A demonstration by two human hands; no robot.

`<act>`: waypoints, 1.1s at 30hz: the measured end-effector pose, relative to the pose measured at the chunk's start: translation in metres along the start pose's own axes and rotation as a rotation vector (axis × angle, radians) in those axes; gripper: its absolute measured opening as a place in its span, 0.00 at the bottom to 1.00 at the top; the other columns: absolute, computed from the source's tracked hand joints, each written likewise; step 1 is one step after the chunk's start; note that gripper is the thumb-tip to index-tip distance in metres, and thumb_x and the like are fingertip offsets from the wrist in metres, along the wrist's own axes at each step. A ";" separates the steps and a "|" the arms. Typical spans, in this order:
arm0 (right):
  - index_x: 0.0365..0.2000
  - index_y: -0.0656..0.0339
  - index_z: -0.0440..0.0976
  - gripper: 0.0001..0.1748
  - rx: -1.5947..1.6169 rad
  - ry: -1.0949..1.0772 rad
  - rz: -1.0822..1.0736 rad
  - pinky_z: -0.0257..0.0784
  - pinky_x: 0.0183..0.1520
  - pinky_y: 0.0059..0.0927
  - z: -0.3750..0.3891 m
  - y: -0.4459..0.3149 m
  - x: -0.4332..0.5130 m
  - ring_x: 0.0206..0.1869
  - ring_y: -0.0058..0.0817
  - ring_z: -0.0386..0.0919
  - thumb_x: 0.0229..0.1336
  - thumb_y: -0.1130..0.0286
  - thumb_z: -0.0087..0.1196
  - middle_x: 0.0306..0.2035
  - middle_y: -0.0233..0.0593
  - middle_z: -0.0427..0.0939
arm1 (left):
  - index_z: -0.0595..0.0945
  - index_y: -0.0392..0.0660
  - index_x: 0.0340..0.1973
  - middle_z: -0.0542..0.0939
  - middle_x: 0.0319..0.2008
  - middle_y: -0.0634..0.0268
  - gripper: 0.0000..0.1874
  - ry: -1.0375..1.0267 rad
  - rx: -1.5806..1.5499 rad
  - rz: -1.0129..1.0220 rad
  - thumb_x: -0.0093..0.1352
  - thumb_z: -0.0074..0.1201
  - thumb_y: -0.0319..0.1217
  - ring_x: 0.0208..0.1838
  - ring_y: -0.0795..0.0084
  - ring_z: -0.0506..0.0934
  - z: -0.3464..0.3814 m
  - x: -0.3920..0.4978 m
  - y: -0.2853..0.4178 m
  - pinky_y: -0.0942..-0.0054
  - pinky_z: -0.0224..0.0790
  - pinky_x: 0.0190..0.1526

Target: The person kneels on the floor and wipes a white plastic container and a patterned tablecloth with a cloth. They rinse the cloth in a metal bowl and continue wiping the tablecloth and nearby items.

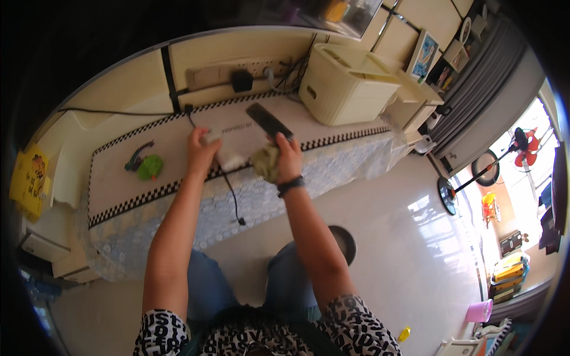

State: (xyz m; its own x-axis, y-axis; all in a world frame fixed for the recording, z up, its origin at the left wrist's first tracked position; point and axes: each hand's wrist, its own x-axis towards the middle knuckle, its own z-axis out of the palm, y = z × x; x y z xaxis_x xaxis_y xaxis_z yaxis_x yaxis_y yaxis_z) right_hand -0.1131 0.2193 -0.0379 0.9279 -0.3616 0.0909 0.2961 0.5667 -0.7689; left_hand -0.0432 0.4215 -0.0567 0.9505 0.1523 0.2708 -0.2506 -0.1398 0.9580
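Note:
My left hand (202, 149), over the middle of a table runner with a checkered edge (147, 198), has its fingers on a small whitish thing (214, 135), blurred. Another pale, blurred thing (231, 161) lies close to its right. In my right hand (288, 158) are a dark, flat, oblong object (268, 119), perhaps a remote control or phone, and a crumpled olive-green cloth (266, 163). A black cable (232, 196) hangs over the table's front edge below my hands. A green toy-like item (150, 167) lies on the runner at the left, beside a dark, multicoloured object (135, 158).
A cream storage box (349, 84) stands at the right end of the cabinet. Behind are a power strip with a black adapter (242, 80) and tangled cables. A yellow box (30, 182) is far left. A round bin (344, 244) and a fan (476, 175) stand on the floor.

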 end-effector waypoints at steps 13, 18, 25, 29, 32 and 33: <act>0.34 0.66 0.76 0.17 -0.905 0.241 -0.377 0.72 0.31 0.25 -0.143 -0.353 0.179 0.26 0.25 0.75 0.61 0.61 0.47 0.29 0.38 0.79 | 0.73 0.41 0.38 0.68 0.55 0.57 0.11 0.050 -0.027 0.384 0.60 0.56 0.23 0.58 0.63 0.66 0.004 -0.012 -0.013 0.65 0.58 0.59; 0.38 0.65 0.77 0.19 -1.105 0.415 -0.086 0.66 0.46 0.34 -0.197 -0.402 0.285 0.42 0.33 0.74 0.55 0.60 0.48 0.40 0.44 0.77 | 0.74 0.40 0.40 0.70 0.55 0.63 0.12 0.061 0.035 0.309 0.61 0.54 0.24 0.53 0.71 0.68 0.001 -0.013 -0.012 0.69 0.58 0.58; 0.36 0.61 0.75 0.15 -1.635 0.222 -0.126 0.67 0.47 0.38 -0.196 -0.433 0.329 0.43 0.41 0.75 0.52 0.65 0.45 0.39 0.52 0.77 | 0.74 0.39 0.41 0.70 0.55 0.63 0.12 0.069 0.048 0.307 0.61 0.53 0.24 0.51 0.72 0.68 -0.008 -0.014 -0.007 0.70 0.57 0.57; 0.37 0.61 0.75 0.13 -1.814 0.134 -0.157 0.69 0.43 0.39 -0.210 -0.471 0.329 0.41 0.42 0.76 0.49 0.70 0.47 0.37 0.52 0.78 | 0.74 0.40 0.40 0.70 0.55 0.62 0.11 0.054 0.034 0.307 0.61 0.54 0.25 0.53 0.72 0.68 0.000 -0.015 -0.009 0.70 0.56 0.57; 0.36 0.61 0.75 0.13 -1.968 0.115 -0.166 0.68 0.45 0.41 -0.213 -0.476 0.325 0.42 0.44 0.76 0.50 0.70 0.46 0.38 0.52 0.78 | 0.74 0.40 0.39 0.70 0.55 0.61 0.11 0.059 0.010 0.312 0.61 0.54 0.26 0.53 0.71 0.67 0.001 -0.013 -0.014 0.70 0.56 0.56; 0.36 0.61 0.75 0.14 -2.045 0.093 -0.184 0.68 0.46 0.41 -0.209 -0.473 0.326 0.43 0.45 0.76 0.50 0.69 0.46 0.39 0.52 0.78 | 0.74 0.41 0.39 0.70 0.55 0.61 0.10 0.064 0.004 0.315 0.62 0.54 0.26 0.54 0.71 0.67 -0.001 -0.012 -0.016 0.70 0.56 0.56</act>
State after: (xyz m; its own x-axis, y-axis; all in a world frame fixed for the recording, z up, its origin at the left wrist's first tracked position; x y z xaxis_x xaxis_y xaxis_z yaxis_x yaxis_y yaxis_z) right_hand 0.0018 -0.3216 0.2231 0.8918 -0.3714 0.2584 -0.3256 -0.9233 -0.2035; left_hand -0.0506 0.4227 -0.0752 0.8129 0.1619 0.5594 -0.5297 -0.1938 0.8258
